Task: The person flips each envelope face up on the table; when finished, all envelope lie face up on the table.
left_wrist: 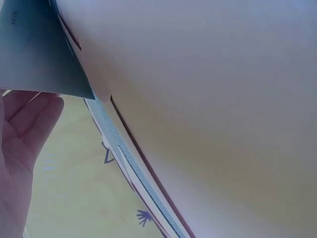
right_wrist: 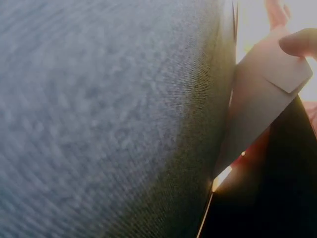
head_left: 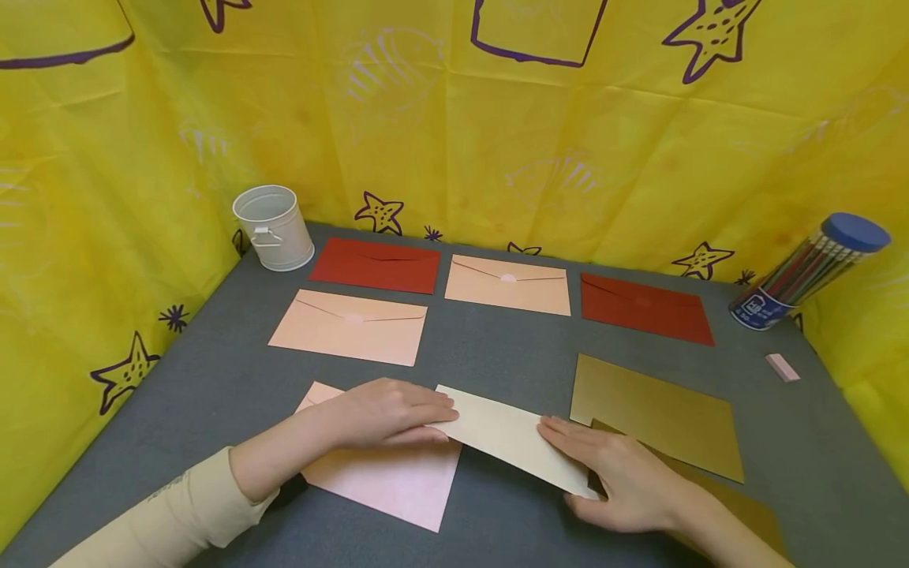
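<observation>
A slim cream envelope (head_left: 497, 430) is tilted between both hands above the table. My left hand (head_left: 387, 414) pinches its left end, fingers over the top and thumb lower down. At the right end my right hand (head_left: 621, 473) grips it, fingers on the upper face and thumb at the near edge. In the right wrist view a thumb (right_wrist: 299, 43) lies on the envelope (right_wrist: 262, 91), whose underside shows a flap line. A pale pink envelope (head_left: 387, 481) lies beneath my left hand. Close to my right hand are two gold envelopes, one (head_left: 660, 418) farther back, the other (head_left: 746, 505) partly hidden by my forearm.
Farther back lie two peach envelopes (head_left: 348, 331) and two red envelopes (head_left: 376, 267). A white metal pail (head_left: 275, 229) stands at the back left. At the right are a tub of pencils (head_left: 802, 272) and a pink eraser (head_left: 783, 368). Yellow cloth (head_left: 454, 142) surrounds the table.
</observation>
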